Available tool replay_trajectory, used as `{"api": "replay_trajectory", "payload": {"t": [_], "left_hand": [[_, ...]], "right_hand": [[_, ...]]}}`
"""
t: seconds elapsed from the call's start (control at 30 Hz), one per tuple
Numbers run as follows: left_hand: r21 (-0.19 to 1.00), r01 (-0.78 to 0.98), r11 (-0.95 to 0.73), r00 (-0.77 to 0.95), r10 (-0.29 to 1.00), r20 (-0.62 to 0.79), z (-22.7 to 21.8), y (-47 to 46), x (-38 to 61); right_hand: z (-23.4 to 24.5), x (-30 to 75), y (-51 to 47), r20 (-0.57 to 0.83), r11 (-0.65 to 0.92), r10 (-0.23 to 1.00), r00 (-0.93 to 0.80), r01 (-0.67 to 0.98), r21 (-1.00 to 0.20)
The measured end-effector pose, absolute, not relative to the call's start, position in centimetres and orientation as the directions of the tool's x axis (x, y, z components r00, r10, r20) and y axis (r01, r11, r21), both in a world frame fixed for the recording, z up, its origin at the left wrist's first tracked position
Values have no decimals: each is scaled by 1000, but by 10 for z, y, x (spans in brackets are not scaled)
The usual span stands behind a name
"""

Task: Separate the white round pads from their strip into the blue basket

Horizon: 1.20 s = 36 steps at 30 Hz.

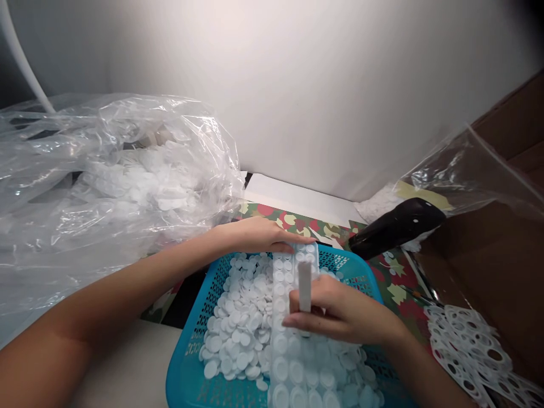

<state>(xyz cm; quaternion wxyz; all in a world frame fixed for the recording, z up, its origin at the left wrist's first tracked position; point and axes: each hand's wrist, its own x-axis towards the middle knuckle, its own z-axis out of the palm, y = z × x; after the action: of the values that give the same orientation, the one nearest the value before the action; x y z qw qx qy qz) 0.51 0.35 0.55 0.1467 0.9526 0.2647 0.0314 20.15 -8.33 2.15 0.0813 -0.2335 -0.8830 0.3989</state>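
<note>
Over a blue basket (191,345) heaped with loose white discs (242,323), the right hand (340,314) is pinching a white stick (305,293) against a strip (280,345) still full of discs; the left hand (259,235), fingers flat and pressed together, is pinning its far end.

Left: a clear plastic bag (106,170) held white pieces. Right: a black object (395,226) lay on patterned cloth (397,286) beside a cardboard box (501,266); punched white scrap sheets (467,345) lay nearer.
</note>
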Motion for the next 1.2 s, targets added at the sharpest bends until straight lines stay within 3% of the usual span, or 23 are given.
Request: {"api": "replay_trajectory", "payload": {"t": [0.13,0.37,0.53,0.87,1.1,1.2], "left_hand": [[287,502,-816,853,521,-14,4,4,5],[265,473,-841,869,494,16,3,5,4],[260,485,-835,868,496,-26,5,4,5],[273,497,-824,862,505,-45,6,4,6],[260,457,-850,878,478,21,3,5,5],[251,461,-851,876,481,21,3,5,5]], "right_hand": [[23,206,-82,125,487,643,-755,277,-828],[20,210,-79,168,415,712,-682,216,-884],[21,206,-78,59,474,609,-791,303,-827],[18,204,-79,44,522,537,-842,291,-802],[14,203,-85,-213,626,361,-908,406,-666],[13,203,-85,-208,616,357,-911,397,-681]]}}
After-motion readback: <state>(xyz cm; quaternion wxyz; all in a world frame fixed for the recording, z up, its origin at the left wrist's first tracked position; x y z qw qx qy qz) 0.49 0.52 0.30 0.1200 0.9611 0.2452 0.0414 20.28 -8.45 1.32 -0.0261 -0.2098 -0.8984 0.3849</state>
